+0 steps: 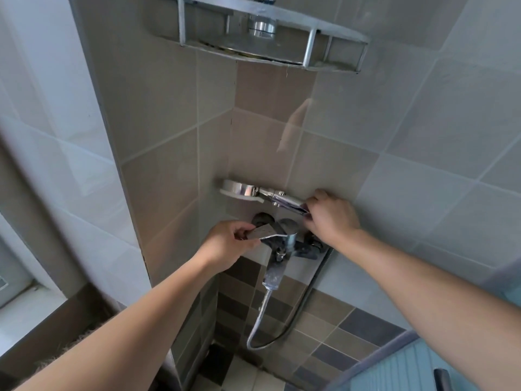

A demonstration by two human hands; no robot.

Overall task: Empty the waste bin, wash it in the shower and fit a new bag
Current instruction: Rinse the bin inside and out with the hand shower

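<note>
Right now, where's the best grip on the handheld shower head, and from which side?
Grip the shower head by its slim chrome handle, where the right hand already holds it. The handle runs roughly level along the wall, with the wide round head at its left end, so come from the right, fingers wrapped round the handle. The left hand is on the mixer lever.

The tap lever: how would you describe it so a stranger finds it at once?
Find the tiled corner under the metal shelf. Below the shower head sits the chrome mixer. The lever is its flat blade pointing left, held by the left hand.
</note>
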